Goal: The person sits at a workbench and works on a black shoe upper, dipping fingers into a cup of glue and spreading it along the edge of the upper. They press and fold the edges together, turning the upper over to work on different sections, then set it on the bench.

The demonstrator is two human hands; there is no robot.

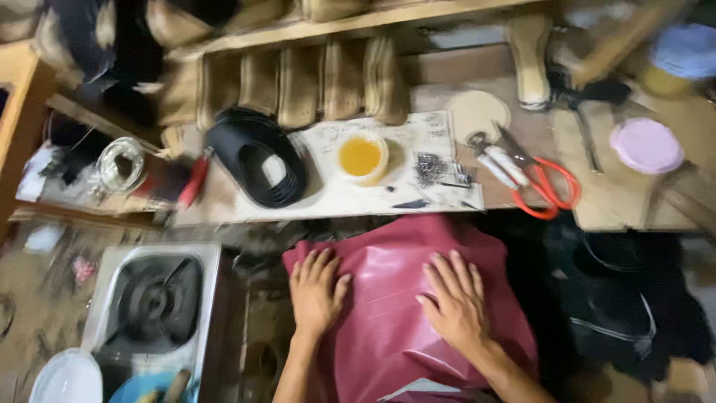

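Observation:
A sheet of dark red leather-like material (395, 291) lies spread below the edge of a low wooden workbench (611, 201). My left hand (316, 292) rests flat on its left part, fingers apart and pointing up. My right hand (455, 302) lies flat on its right part, fingers spread. Neither hand grips anything.
On the bench sit a small bowl of yellow glue (362, 156), a coil of black strips (257, 160), a pile of small nails (436, 168), orange-handled scissors (537, 175), a pink lid (646, 145) and a row of tan soles (298, 86). A gas stove (156, 298) stands at lower left.

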